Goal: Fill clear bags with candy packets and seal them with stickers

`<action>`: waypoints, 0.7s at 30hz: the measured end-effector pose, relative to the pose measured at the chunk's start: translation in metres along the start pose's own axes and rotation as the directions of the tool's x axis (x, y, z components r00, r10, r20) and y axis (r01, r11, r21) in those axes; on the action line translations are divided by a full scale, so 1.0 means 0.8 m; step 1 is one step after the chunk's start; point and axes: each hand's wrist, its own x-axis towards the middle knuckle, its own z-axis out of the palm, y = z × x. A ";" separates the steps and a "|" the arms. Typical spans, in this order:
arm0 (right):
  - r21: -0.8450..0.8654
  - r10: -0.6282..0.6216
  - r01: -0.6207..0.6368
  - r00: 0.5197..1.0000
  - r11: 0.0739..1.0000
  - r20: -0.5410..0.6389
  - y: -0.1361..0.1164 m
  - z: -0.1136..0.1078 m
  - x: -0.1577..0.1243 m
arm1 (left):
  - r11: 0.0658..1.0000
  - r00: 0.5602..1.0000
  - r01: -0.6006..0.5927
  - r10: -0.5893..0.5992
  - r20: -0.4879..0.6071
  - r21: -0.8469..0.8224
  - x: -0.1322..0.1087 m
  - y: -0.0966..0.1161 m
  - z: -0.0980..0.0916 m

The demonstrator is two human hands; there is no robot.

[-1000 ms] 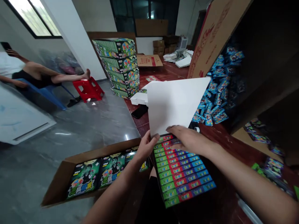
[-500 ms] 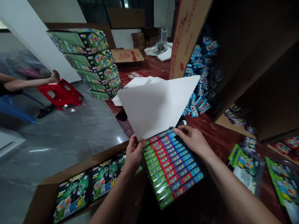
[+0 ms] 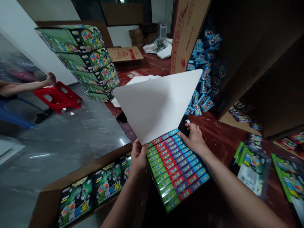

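A display box [image 3: 182, 172] is packed with rows of small green, red, purple and blue packets, and its white lid [image 3: 158, 106] stands raised at the far side. My left hand [image 3: 139, 158] grips the box's far left corner by the lid's fold, thumb on the near face. At the far right corner, my right hand [image 3: 194, 139] has its thumb on the rim and its fingers bent along the outside; their tips are partly hidden. Left of the box, a brown carton [image 3: 47, 198] holds several closed green-and-black boxes [image 3: 109, 186].
Stacked display boxes [image 3: 92, 60] stand at the back left. Blue packets [image 3: 204, 79] spill from a large carton [image 3: 187, 34] onto the dark red table [image 3: 211, 125]. Green-edged packs [image 3: 251, 169] lie at right. Someone's bare foot [image 3: 51, 78] rests on a red stool [image 3: 58, 98].
The view has shifted slightly. My right hand's fingers have loosened and spread a little from the box's corner. My left hand keeps its grip, and the lid stays raised.
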 end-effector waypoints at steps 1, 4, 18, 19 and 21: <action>-0.008 -0.015 0.014 1.000 1.000 -0.011 -0.003 0.000 -0.002 | 1.000 1.000 0.001 -0.001 -0.013 -0.009 0.000 0.000 0.001; -0.035 -0.100 0.099 0.994 0.995 -0.037 -0.018 -0.006 -0.015 | 1.000 1.000 -0.025 0.025 -0.009 -0.004 0.003 -0.004 -0.001; -0.233 -0.287 0.331 0.936 0.914 0.204 -0.025 -0.024 -0.042 | 0.993 0.989 -0.052 0.066 0.135 -0.106 0.084 -0.008 -0.004; -0.224 -0.263 0.312 0.938 0.923 0.224 -0.024 -0.023 -0.049 | 0.993 0.988 -0.044 0.060 0.143 -0.111 0.082 -0.006 -0.006; -0.195 -0.249 0.298 0.938 0.935 0.240 -0.022 -0.022 -0.070 | 0.994 0.987 -0.031 0.047 0.156 -0.102 0.076 -0.004 -0.009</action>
